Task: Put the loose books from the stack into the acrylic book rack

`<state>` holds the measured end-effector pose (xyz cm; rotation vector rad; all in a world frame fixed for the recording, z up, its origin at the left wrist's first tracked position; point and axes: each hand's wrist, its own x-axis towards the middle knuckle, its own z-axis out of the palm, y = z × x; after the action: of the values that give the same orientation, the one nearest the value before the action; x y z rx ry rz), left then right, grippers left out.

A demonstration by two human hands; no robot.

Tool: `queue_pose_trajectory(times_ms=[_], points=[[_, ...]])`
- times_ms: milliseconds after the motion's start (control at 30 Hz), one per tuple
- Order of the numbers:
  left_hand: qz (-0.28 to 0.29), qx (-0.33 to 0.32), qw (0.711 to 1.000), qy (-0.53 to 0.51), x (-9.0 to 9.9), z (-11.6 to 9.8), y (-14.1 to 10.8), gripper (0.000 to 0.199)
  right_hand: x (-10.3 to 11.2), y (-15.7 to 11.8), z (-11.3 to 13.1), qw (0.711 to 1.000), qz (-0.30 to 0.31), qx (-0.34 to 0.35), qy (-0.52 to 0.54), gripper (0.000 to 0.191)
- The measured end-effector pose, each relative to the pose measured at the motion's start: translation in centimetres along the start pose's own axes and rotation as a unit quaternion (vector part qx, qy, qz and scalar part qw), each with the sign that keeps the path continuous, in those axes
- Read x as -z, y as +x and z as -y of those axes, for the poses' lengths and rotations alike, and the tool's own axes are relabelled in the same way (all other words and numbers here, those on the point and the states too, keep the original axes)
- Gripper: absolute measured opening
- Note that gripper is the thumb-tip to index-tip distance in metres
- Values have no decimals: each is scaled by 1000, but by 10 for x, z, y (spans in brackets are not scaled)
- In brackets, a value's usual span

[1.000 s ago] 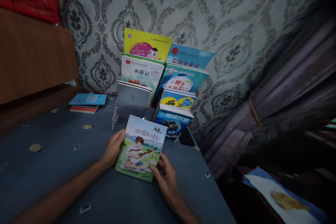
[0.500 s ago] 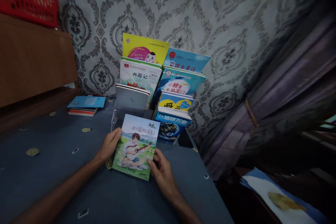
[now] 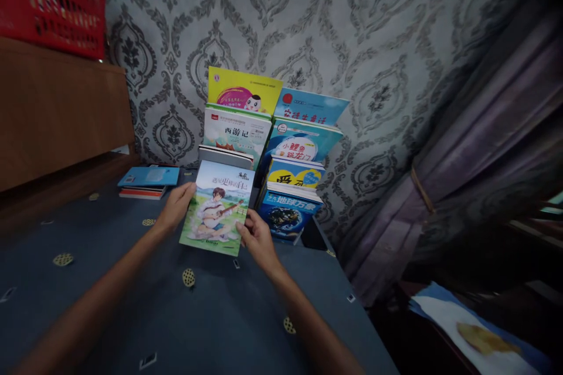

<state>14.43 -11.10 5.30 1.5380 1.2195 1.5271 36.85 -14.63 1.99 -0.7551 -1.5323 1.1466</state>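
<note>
My left forearm [image 3: 109, 284] slants forward from the lower left and my right forearm [image 3: 308, 313] from the lower right, both bare and angling inward. My left hand [image 3: 176, 206] is slightly farther forward, its fingertips partly hidden. My right hand [image 3: 261, 240] grips with the thumb [image 3: 243, 232] in front and fingers [image 3: 255, 220] curled behind. My two hands are apart.

Guitar-cover bk [image 3: 214, 214]: smooth paper/card, slt sheen. Far stood-up bks [image 3: 237, 132]: paper too, smooth. Tabletop [image 3: 220, 322]: matt, smooth. Far L basket [image 3: 53, 3]: plastic, semi-gloss. L cabinet [image 3: 61, 114]: wood, smooth, approx satin. R curtain [image 3: 385, 252]: cloth, matt, creased.
</note>
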Motion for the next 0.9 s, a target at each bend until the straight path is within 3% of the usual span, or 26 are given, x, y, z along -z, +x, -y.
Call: queue_pose_trajectory(times_ms=[233,367,633,900], points=[[-16,-48,998,23,1,-16,23,36,3,25,9,998,-3,38,-41,38],[-17,-101,992,67,3,-21,43,35,9,47,13,989,-26,96,-111,33],[-35,-167,982,79,5,-38,74,25,12,85,29,933,-106,194,-282,26],[-50,-198,978,31,1,-39,84,29,12,99,35,895,-146,233,-351,22]])
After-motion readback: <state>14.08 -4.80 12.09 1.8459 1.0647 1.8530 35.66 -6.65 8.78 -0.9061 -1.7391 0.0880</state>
